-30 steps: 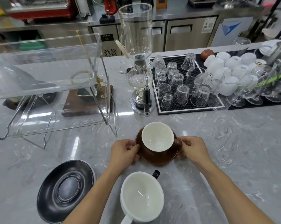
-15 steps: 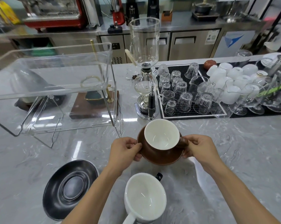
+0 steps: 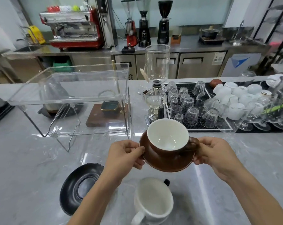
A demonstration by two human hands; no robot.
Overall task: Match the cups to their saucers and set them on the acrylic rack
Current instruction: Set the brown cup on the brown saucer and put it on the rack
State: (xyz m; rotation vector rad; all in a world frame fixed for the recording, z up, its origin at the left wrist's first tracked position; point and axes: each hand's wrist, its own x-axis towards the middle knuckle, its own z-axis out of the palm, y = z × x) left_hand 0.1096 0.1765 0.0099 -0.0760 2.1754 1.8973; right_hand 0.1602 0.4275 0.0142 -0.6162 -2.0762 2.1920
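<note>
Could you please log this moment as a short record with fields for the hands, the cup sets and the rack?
left hand: grips the left rim of the brown saucer
right hand: grips the saucer's right rim
brown cup: on the brown saucer, empty, handle to the right
black saucer: on the counter, no cup on it
white cup: on the counter beside the black saucer, empty
acrylic rack: nothing on its top shelf

Two bare forearms, no sleeves in view. Left hand (image 3: 123, 154) and right hand (image 3: 216, 155) without gloves, rings, or watch.
</note>
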